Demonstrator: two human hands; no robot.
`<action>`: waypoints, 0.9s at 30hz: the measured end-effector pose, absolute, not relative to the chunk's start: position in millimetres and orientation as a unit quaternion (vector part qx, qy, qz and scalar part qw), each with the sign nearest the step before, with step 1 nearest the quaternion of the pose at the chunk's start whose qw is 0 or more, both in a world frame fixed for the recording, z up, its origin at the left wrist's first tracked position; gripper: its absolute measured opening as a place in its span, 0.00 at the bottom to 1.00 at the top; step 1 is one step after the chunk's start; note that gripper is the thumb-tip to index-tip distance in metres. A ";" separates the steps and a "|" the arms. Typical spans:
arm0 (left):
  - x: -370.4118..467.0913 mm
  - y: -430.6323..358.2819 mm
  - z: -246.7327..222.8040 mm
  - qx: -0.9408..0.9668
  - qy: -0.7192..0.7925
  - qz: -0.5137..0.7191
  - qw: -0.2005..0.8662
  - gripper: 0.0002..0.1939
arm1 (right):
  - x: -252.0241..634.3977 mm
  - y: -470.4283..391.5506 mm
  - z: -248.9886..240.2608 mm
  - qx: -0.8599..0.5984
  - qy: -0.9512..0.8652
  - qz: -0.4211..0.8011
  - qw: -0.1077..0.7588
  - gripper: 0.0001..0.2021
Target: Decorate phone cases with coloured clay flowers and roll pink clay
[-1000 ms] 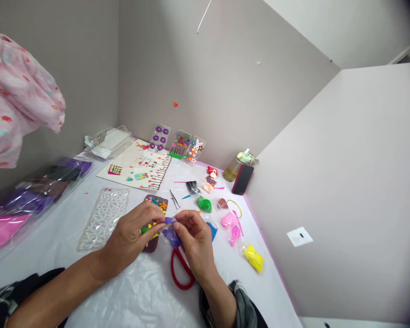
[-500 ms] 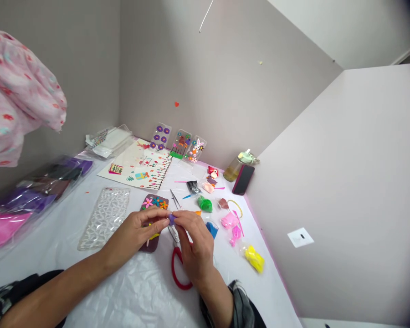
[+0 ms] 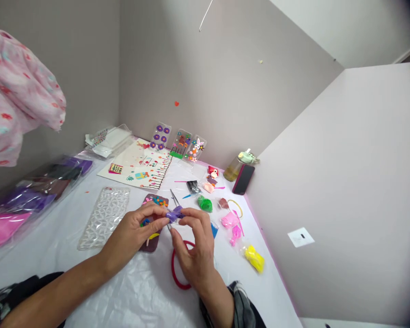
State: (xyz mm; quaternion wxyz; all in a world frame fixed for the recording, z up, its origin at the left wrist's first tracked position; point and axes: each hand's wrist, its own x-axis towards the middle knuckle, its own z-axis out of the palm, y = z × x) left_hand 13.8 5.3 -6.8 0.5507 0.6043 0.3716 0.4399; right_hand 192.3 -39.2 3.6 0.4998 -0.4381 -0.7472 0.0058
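Note:
Between my two hands is a small wrapped purple clay packet (image 3: 174,214). My left hand (image 3: 141,229) pinches its left end with thumb and fingertips. At its right side, the fingers of my right hand (image 3: 196,241) touch the wrapping, while the thumb sits lower, apart from them. Below the hands lie scissors with red handles (image 3: 173,269), partly covered by my right hand. A brown phone case (image 3: 151,246) with clay flowers and a yellow shape lies under my left fingers, partly hidden.
A clear patterned case (image 3: 105,217) lies left. Decorated paper (image 3: 136,166) and small decorated cases (image 3: 160,136) are at the back. Clay packets, including green (image 3: 205,204) and yellow (image 3: 254,258), lie right, with a phone (image 3: 243,180) and bottle (image 3: 233,168) behind.
My right thumb has moved down away from the fingers, and the fingers have spread. More of the purple packet shows between my hands.

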 end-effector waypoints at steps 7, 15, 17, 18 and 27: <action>16.0 1.8 -14.1 0.681 0.350 0.521 0.377 0.04 | 190.7 -38.8 2.2 -0.456 -0.751 -0.002 0.477 0.07; 17.5 4.1 -27.9 0.733 0.327 0.535 0.264 0.06 | 186.9 -38.6 -3.7 -0.471 -0.746 0.001 0.471 0.09; 18.3 4.7 -27.8 0.735 0.329 0.534 0.258 0.06 | 186.0 -37.4 -4.8 -0.473 -0.742 0.010 0.475 0.09; 18.8 5.0 -27.4 0.735 0.332 0.532 0.257 0.05 | 185.7 -36.7 -4.9 -0.475 -0.736 0.015 0.482 0.09; 22.3 7.4 -24.9 0.708 0.387 0.491 0.328 0.06 | 181.4 -33.5 -4.4 -0.482 -0.697 0.034 0.530 0.10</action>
